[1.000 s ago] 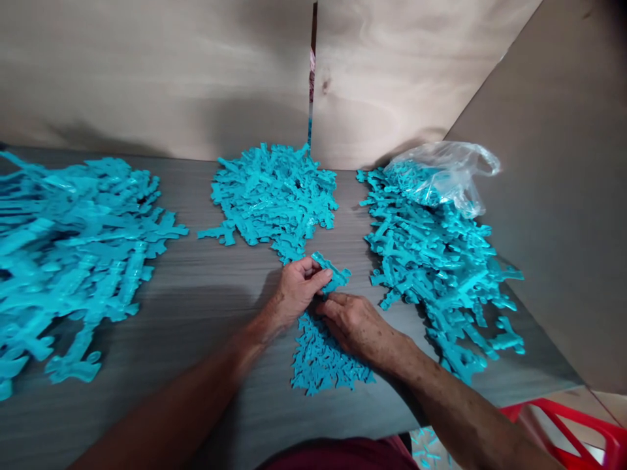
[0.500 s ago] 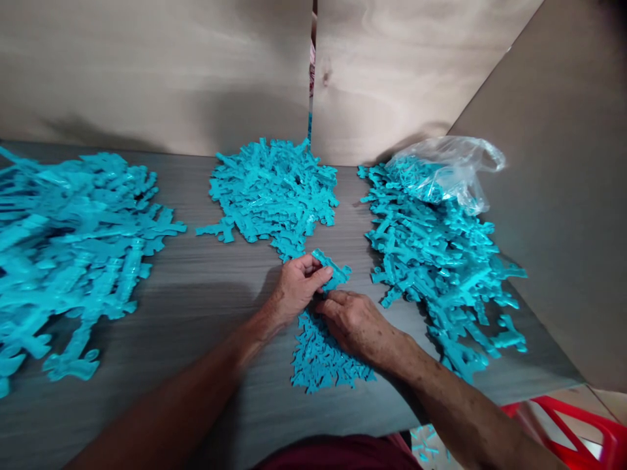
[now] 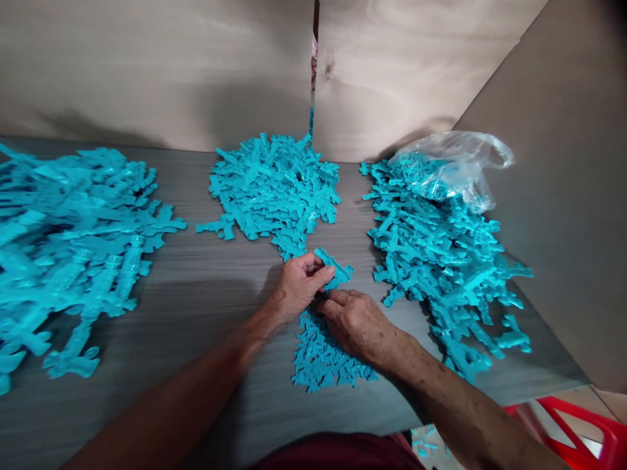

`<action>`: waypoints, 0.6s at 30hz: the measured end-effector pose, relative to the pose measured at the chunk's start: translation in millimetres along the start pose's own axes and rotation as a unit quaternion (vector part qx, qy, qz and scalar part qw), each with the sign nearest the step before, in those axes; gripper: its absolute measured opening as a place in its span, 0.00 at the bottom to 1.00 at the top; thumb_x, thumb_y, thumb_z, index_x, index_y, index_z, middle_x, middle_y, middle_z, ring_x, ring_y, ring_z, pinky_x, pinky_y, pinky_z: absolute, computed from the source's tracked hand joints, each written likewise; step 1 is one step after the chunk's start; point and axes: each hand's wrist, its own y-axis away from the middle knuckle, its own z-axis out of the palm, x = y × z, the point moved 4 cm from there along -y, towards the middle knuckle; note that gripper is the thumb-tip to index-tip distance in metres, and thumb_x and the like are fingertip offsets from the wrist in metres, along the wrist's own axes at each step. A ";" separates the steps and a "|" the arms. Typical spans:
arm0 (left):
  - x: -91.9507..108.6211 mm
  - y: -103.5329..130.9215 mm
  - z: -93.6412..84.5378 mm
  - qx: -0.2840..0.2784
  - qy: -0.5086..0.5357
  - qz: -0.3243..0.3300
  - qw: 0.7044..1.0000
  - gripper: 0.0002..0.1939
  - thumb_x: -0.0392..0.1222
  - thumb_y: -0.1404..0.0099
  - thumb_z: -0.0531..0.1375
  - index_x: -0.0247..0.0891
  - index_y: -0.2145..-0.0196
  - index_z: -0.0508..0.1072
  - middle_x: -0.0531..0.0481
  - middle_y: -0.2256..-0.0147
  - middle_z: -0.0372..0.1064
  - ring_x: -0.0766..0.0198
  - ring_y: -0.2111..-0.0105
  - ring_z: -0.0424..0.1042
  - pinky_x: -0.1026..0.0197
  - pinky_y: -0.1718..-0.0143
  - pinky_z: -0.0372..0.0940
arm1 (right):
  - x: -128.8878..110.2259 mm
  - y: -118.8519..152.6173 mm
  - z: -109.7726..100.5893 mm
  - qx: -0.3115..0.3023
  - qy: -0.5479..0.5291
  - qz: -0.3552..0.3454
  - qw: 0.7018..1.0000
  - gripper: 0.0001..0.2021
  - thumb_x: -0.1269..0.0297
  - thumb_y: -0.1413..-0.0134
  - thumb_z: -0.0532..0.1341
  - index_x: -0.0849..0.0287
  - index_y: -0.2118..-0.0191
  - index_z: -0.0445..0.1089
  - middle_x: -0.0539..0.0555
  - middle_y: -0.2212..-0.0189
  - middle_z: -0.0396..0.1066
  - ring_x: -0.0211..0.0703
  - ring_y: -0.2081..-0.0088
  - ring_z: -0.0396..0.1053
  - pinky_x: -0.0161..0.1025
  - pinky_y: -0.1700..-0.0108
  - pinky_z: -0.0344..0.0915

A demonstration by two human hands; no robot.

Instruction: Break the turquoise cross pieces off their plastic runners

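Between thumb and fingers, my left hand (image 3: 301, 282) pinches a flat turquoise plastic piece (image 3: 337, 269) with a knobbed outline. Just below, my right hand (image 3: 353, 321) is closed, its fingertips close to the piece's lower edge; what they grip, if anything, is hidden. Under and beside the right hand lies a spread of small turquoise scraps (image 3: 318, 359). Beyond my left hand rises a heap of similar turquoise pieces (image 3: 272, 189), its near end almost touching my fingers.
A large turquoise pile (image 3: 88, 235) covers the table's left side. Another pile (image 3: 431, 248) lies right, topped by a clear plastic bag (image 3: 465, 163) with turquoise bits inside. Wooden panels (image 3: 161, 72) enclose the back and right. A red plastic stool or chair (image 3: 582, 418) stands lower right.
The view has shifted very slightly. Both hands and the turquoise piece keep practically the same position and grip.
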 end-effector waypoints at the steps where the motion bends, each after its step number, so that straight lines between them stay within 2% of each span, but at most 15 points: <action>1: -0.5 -0.1 0.1 -0.002 -0.002 0.001 1.000 0.13 0.47 0.45 0.64 0.38 0.76 0.67 0.57 0.78 0.64 0.69 0.78 0.63 0.65 0.76 0.60 | -0.3 0.1 0.1 0.001 0.006 -0.002 1.000 0.09 0.76 0.41 0.56 0.61 0.59 0.72 0.55 0.68 0.72 0.43 0.66 0.69 0.38 0.62 0.65; 18: -2.2 0.3 0.5 -0.010 -0.017 0.010 1.000 0.13 0.48 0.44 0.64 0.38 0.76 0.67 0.57 0.79 0.64 0.68 0.78 0.63 0.65 0.75 0.59 | -1.9 0.5 0.4 0.017 0.021 -0.009 1.000 0.08 0.76 0.40 0.56 0.61 0.61 0.71 0.54 0.69 0.71 0.43 0.66 0.69 0.38 0.62 0.65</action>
